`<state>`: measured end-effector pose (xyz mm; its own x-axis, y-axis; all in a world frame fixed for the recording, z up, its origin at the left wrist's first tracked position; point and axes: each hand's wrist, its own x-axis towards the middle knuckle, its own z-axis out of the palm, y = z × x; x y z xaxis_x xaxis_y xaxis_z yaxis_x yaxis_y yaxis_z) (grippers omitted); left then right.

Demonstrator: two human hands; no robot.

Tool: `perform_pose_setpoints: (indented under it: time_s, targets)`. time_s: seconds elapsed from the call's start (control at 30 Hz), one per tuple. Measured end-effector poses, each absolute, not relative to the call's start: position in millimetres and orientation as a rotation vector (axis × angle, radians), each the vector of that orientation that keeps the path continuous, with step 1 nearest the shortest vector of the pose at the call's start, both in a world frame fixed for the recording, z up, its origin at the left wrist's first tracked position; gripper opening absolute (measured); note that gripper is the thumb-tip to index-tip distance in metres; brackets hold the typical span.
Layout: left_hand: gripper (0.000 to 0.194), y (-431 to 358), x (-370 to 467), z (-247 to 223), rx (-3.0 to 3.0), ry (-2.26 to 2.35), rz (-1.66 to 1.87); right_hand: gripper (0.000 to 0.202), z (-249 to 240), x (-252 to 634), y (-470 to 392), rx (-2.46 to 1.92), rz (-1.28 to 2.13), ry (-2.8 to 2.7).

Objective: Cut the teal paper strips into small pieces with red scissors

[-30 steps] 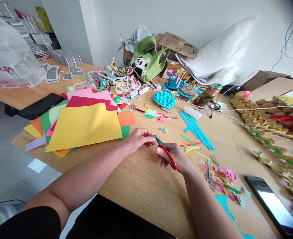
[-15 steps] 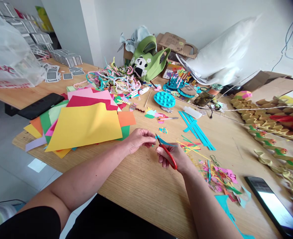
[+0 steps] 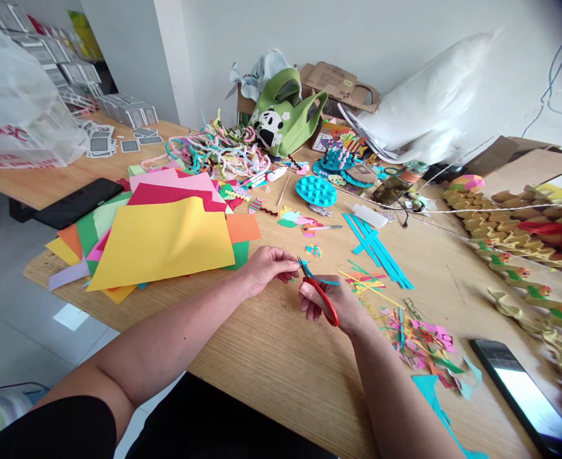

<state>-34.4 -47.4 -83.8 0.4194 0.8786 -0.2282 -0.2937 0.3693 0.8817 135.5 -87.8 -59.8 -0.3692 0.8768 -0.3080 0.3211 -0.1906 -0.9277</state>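
Note:
Red-handled scissors (image 3: 326, 302) are in my right hand (image 3: 331, 299), their blades pointing up and left toward the fingertips of my left hand (image 3: 276, 266). The left fingers are pinched at the end of a thin blue paper strip (image 3: 326, 282), which runs by the blades and over my right hand. Just beyond the blades lies a small pile of blue and yellow paper bits (image 3: 313, 250). Thin coloured strips (image 3: 364, 279) lie to the right of my right hand, and longer blue strips (image 3: 376, 248) lie beyond them.
Stacked coloured paper (image 3: 166, 242) covers the table's left part, beside a black phone (image 3: 80, 203). Paper scraps (image 3: 427, 341) and a lit phone (image 3: 524, 389) lie at right. Farther back are pipe cleaners (image 3: 218, 150), a green panda bag (image 3: 285, 121) and a blue oval piece (image 3: 315, 191).
The blue strip has shifted slightly at the scissor blades, and the blades look a little more open. Both hands stay in nearly the same place.

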Motion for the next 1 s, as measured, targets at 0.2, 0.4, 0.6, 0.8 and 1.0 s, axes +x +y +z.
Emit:
perform_pose_setpoints:
  time_s: [0.2, 0.4, 0.6, 0.8, 1.0]
  targets:
    - [0.02, -48.0, -34.2, -86.0, 0.927, 0.808, 0.869, 0.048, -59.4, 137.1, -88.5, -1.334, 1.574, -1.678]
    - [0.021, -47.8, -34.5, -85.9, 0.936, 0.811, 0.864, 0.049, -62.0, 138.1, -87.8, -1.317, 1.584, -1.67]
    - [0.021, -48.0, -34.7, -84.2, 0.945, 0.81, 0.843, 0.05, -57.7, 136.9, -88.2, -1.377, 1.578, -1.672]
    - [0.018, -47.9, -34.7, -83.7, 0.914, 0.826, 0.836, 0.048, -56.9, 138.3, -88.3, -1.417, 1.591, -1.65]
    - [0.018, -47.6, -34.4, -85.0, 0.881, 0.822, 0.82, 0.048, -57.9, 138.2, -88.2, -1.43, 1.579, -1.648]
